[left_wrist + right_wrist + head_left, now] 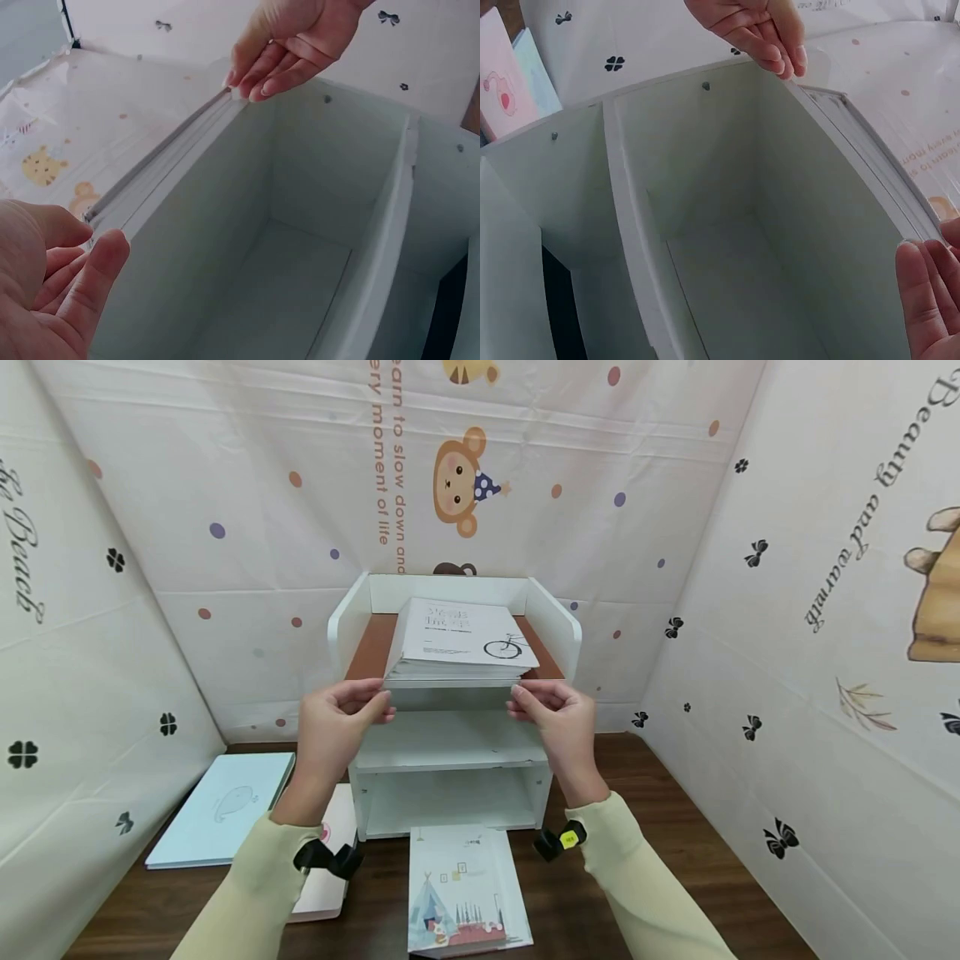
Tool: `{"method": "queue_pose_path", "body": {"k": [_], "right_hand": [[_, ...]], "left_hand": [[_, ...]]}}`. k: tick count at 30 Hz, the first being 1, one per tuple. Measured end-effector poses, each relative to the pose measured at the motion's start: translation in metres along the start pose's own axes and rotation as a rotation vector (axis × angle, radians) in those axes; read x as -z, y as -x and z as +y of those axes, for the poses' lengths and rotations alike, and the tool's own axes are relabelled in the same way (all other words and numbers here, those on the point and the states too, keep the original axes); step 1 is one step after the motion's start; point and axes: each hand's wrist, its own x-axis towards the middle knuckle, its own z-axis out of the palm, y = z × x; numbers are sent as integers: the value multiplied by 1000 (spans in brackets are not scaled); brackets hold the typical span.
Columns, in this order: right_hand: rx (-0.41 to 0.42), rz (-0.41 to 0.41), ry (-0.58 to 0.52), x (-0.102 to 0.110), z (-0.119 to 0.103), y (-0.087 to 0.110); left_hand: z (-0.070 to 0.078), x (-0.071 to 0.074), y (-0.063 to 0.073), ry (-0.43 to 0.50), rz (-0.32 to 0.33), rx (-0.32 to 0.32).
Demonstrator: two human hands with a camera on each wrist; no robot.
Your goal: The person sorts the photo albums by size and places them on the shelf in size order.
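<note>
Bike-print bk (468, 631): wht, blk bike & lettering. Desk shelf (457, 767): wht, red-brn top deck (367, 647). Whale-print bk (202, 818): lt blue, grey outline. Bk under L arm (318, 897): pale pink, darker pink motif. Tent-print bk (461, 889): wht, blue tent. Sleeves (255, 881): pale yel-green. Table (637, 827): dk brn woodgrain. Backdrop (360, 485): wht, orange & purple dots.

Past the table's (660, 835) far edge, the back cloth (540, 535) reads, in 2 lines, "earn to slow down and", "ery moment of life"; the right edge's cloth (840, 635), "Beauty and warmth"; the left edge's cloth (75, 668), "he Beach". The top booklet's (457, 639) lettering is illegible.
</note>
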Motion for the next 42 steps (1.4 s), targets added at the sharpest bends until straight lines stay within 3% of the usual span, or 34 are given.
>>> {"method": "queue_pose_path", "body": {"k": [9, 23, 29, 42], "right_hand": [[-55, -70, 41, -1, 5, 13], [-135, -157, 23, -10, 16, 40], [-137, -192, 12, -13, 23, 52], [-146, -331, 13, -21, 44, 83]], "left_hand": [[-10, 4, 17, -91, -42, 7], [-27, 14, 40, -201, -29, -22], [-36, 17, 54, -210, -36, -16], [-61, 27, 82, -220, -42, -72]]}}
